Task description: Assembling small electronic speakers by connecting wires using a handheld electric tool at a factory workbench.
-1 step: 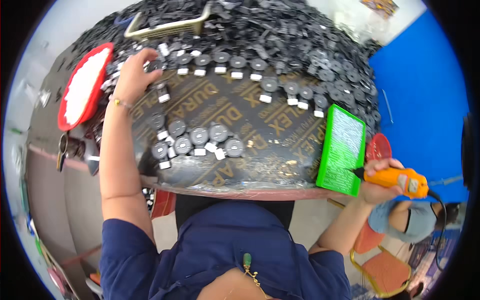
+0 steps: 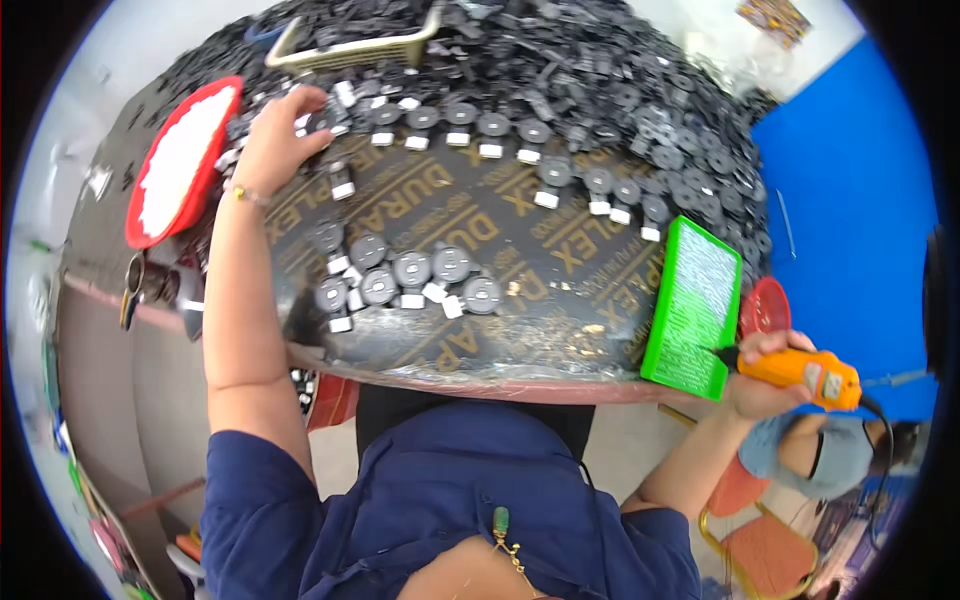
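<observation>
My left hand [image 2: 282, 143] reaches to the far left of the table. Its thumb and fingers curl round a black disc-shaped part [image 2: 317, 122] at the left end of a curved row of such parts, each with a white block at one end. In my right hand [image 2: 768, 375] is an orange corded electric screwdriver [image 2: 803, 376]. Its dark tip hangs over the near end of a green tray [image 2: 656, 345] that holds many small silvery pieces, probably screws. Whether the tip touches them I cannot tell. Several more discs [image 2: 412, 268] lie grouped near the table's front left.
A heap of black parts [image 2: 560, 70] covers the back, with a cream basket [image 2: 350, 52] in it. A red tray [image 2: 233, 100] of white pieces stands at the left. Beyond the green tray is a red bowl [image 2: 767, 305]. A person [image 2: 825, 450] sits at the right.
The whole view has shifted slightly. Both hands keep their places relative to the table, the left at the disc-shaped part and the right with the screwdriver over the green tray.
</observation>
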Demonstrator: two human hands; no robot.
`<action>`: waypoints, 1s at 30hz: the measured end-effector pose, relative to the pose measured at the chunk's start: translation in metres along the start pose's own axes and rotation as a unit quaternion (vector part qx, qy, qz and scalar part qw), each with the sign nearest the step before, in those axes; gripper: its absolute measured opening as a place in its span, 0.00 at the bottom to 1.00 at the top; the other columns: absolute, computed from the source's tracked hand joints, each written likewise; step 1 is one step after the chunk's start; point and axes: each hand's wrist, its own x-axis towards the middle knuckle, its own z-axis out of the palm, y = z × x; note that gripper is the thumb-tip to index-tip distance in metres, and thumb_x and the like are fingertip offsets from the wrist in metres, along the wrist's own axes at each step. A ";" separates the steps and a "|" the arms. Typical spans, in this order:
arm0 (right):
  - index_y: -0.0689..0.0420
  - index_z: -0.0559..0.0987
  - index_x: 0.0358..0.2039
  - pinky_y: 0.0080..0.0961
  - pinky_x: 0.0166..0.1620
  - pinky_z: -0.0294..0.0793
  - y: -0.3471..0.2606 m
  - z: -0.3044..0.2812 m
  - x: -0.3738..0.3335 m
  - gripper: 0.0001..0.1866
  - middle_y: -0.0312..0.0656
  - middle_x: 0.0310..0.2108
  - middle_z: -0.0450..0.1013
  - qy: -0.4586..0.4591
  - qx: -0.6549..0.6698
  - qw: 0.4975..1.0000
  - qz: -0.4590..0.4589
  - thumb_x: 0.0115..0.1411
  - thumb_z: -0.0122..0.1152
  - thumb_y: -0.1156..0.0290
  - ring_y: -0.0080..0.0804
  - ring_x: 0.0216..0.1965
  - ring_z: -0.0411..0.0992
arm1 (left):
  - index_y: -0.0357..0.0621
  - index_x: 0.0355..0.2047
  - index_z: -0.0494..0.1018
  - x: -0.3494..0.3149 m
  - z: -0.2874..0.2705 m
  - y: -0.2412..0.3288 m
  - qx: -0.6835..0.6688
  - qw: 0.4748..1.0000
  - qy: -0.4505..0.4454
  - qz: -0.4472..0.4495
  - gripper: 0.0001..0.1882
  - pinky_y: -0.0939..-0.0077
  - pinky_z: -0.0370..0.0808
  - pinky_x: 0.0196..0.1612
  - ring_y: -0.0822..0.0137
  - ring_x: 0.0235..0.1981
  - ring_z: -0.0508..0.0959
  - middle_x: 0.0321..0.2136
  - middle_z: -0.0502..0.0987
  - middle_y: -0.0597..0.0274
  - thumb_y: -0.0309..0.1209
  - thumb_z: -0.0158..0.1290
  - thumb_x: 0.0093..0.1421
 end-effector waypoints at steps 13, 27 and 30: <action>0.60 0.70 0.47 0.26 0.27 0.71 0.015 0.010 0.003 0.42 0.44 0.28 0.72 -0.044 0.023 0.999 -0.001 0.54 0.54 0.29 0.32 0.22 0.69 | 0.42 0.48 0.75 -0.032 0.023 -0.032 0.019 0.997 -0.065 -0.023 0.27 0.66 0.71 0.53 0.58 0.46 0.77 0.41 0.79 0.57 0.30 0.67 0.45; 0.59 0.70 0.48 0.24 0.28 0.68 0.021 0.019 0.005 0.40 0.42 0.28 0.71 -0.082 0.026 0.996 -0.009 0.57 0.52 0.31 0.30 0.23 0.69 | 0.41 0.42 0.80 -0.030 0.035 -0.033 0.089 0.994 -0.044 0.043 0.23 0.66 0.73 0.50 0.56 0.43 0.78 0.37 0.81 0.55 0.36 0.68 0.45; 0.59 0.70 0.48 0.25 0.29 0.68 0.023 0.019 0.007 0.40 0.42 0.29 0.71 -0.094 0.038 0.995 -0.005 0.57 0.52 0.31 0.30 0.23 0.69 | 0.42 0.43 0.80 -0.032 0.036 -0.037 0.100 0.992 -0.042 0.059 0.24 0.66 0.73 0.50 0.56 0.43 0.78 0.38 0.81 0.54 0.36 0.67 0.45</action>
